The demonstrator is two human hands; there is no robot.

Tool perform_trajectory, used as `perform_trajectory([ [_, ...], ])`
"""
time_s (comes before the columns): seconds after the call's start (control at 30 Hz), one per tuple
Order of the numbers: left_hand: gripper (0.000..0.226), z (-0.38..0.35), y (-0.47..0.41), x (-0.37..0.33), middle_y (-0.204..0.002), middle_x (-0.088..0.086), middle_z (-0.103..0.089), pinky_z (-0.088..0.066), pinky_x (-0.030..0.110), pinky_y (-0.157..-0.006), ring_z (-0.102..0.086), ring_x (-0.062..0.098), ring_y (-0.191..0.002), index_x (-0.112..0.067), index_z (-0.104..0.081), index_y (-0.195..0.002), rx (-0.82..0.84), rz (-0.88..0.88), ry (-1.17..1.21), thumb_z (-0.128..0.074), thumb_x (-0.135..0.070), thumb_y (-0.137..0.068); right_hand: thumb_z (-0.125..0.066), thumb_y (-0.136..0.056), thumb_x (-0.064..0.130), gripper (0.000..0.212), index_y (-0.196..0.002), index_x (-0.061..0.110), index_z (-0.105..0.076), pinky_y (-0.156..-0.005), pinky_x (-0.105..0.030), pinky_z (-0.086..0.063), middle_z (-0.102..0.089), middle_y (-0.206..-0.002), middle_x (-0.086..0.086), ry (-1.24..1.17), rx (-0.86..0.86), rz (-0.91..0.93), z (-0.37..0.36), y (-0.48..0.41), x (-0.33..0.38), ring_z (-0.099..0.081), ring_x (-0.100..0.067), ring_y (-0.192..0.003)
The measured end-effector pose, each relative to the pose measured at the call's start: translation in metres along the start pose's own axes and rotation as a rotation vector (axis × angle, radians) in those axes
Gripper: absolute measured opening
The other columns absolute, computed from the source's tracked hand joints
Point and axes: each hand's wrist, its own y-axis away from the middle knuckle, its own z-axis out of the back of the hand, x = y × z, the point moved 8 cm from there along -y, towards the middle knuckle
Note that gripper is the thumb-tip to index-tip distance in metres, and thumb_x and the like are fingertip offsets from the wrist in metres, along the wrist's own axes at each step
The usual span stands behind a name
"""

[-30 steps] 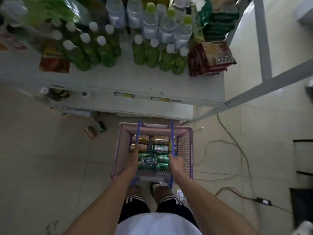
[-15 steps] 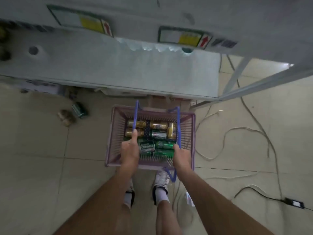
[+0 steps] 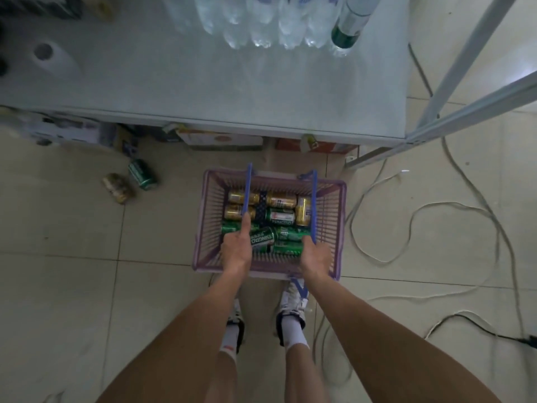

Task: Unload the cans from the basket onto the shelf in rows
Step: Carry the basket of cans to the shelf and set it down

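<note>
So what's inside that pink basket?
The pink basket holds cans lying on their sides: gold cans at the far end, green Tsingtao cans nearer. Both hands and the blue handles cover some, so anything beneath can't be seen.

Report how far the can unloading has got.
Done: nothing; the shelf shows only bottles. In hand: left hand and right hand grip the basket handles. Left: every can inside, gold and green.

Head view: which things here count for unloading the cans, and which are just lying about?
For the job: basket, cans in it, shelf, left hand, right hand.

Lying about: two loose cans on the floor, cables, water bottles.
</note>
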Motion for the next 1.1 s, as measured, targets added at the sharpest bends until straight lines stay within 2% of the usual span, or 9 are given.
perform_trajectory([
  [0.23,0.07,0.004,-0.001,0.004,-0.043,-0.008,-0.026,-0.021,0.031,-0.052,-0.023,0.014,-0.04,-0.024,-0.026,-0.051,-0.012,-0.034,0.04,-0.04,-0.083,-0.083,-0.053,-0.102,0.03,0.036,-0.069,0.017,-0.05,-0.05,-0.032,-0.032,-0.05,-0.064,-0.002,0.007,0.039,0.064,-0.014,-0.002,-0.004,-0.043,-0.017,-0.052],
  [0.37,0.069,0.036,-0.024,0.017,-0.051,-0.002,-0.036,-0.024,0.028,-0.043,-0.031,0.013,-0.041,-0.019,-0.039,-0.059,-0.119,-0.04,0.007,-0.035,-0.083,-0.086,-0.048,-0.106,0.031,0.03,-0.092,0.009,-0.062,-0.054,-0.034,-0.044,-0.058,-0.074,-0.002,0.181,-0.053,0.18,0.0,-0.016,-0.007,-0.054,-0.02,-0.063],
  [0.5,0.064,0.086,-0.076,0.043,-0.075,0.016,-0.061,-0.041,0.04,-0.065,-0.059,0.034,-0.073,-0.008,-0.06,-0.076,-0.204,-0.113,-0.105,-0.033,-0.06,-0.102,-0.045,-0.107,0.028,0.03,-0.116,0.001,-0.055,-0.069,-0.034,-0.041,-0.068,-0.106,-0.022,0.199,-0.304,0.057,0.051,-0.059,-0.024,-0.06,-0.033,-0.084],
  [0.6,0.039,0.093,-0.115,0.068,-0.111,0.027,-0.066,-0.05,0.048,-0.09,-0.062,0.041,-0.102,-0.004,-0.063,-0.111,-0.185,-0.075,-0.194,-0.035,-0.031,-0.109,-0.045,-0.104,0.025,0.047,-0.14,-0.004,-0.035,-0.095,-0.046,-0.044,-0.055,-0.136,-0.032,0.307,-0.283,-0.034,0.052,-0.101,-0.034,-0.056,-0.046,-0.122],
  [0.73,0.052,0.063,-0.128,0.109,-0.147,0.017,-0.047,-0.046,0.049,-0.101,-0.052,0.041,-0.125,-0.018,-0.025,-0.155,0.033,0.135,-0.174,-0.044,-0.025,-0.107,-0.06,-0.095,0.023,0.079,-0.155,-0.002,-0.017,-0.113,-0.048,-0.038,-0.039,-0.152,-0.029,0.514,-0.003,-0.085,0.026,-0.139,-0.056,-0.042,-0.045,-0.138],
  [0.8,0.071,0.052,-0.113,0.126,-0.152,0.009,-0.042,-0.042,0.043,-0.094,-0.047,0.037,-0.131,-0.021,-0.018,-0.157,0.089,0.212,-0.045,-0.061,-0.027,-0.1,-0.065,-0.093,0.02,0.08,-0.157,0.0,-0.022,-0.114,-0.048,-0.039,-0.042,-0.151,-0.028,0.582,0.101,-0.08,0.024,-0.144,-0.06,-0.044,-0.043,-0.138],
  [0.9,0.088,0.05,-0.093,0.15,-0.153,0.004,-0.038,-0.038,0.051,-0.094,-0.039,0.037,-0.138,-0.03,-0.02,-0.155,0.114,0.343,0.089,-0.075,-0.044,-0.087,-0.065,-0.096,0.012,0.065,-0.151,-0.005,-0.035,-0.103,-0.048,-0.049,-0.044,-0.151,-0.026,0.65,0.299,-0.169,0.024,-0.131,-0.078,-0.048,-0.043,-0.135],
  [1.0,0.07,0.056,-0.085,0.157,-0.133,0.003,-0.054,-0.042,0.05,-0.094,-0.053,0.035,-0.118,-0.025,-0.035,-0.15,0.077,0.344,0.134,-0.071,-0.04,-0.091,-0.072,-0.091,0.01,0.064,-0.146,-0.002,-0.042,-0.094,-0.05,-0.056,-0.045,-0.149,-0.022,0.521,0.413,-0.272,0.016,-0.116,-0.109,-0.052,-0.044,-0.13],
  [1.1,0.043,0.058,-0.094,0.148,-0.13,0.014,-0.06,-0.045,0.053,-0.091,-0.058,0.037,-0.107,-0.015,-0.049,-0.141,0.024,0.282,0.094,-0.057,-0.016,-0.098,-0.061,-0.097,0.016,0.048,-0.139,-0.003,-0.047,-0.068,-0.038,-0.057,-0.059,-0.112,-0.022,0.318,0.287,-0.245,0.015,-0.117,-0.118,-0.061,-0.034,-0.087],
])
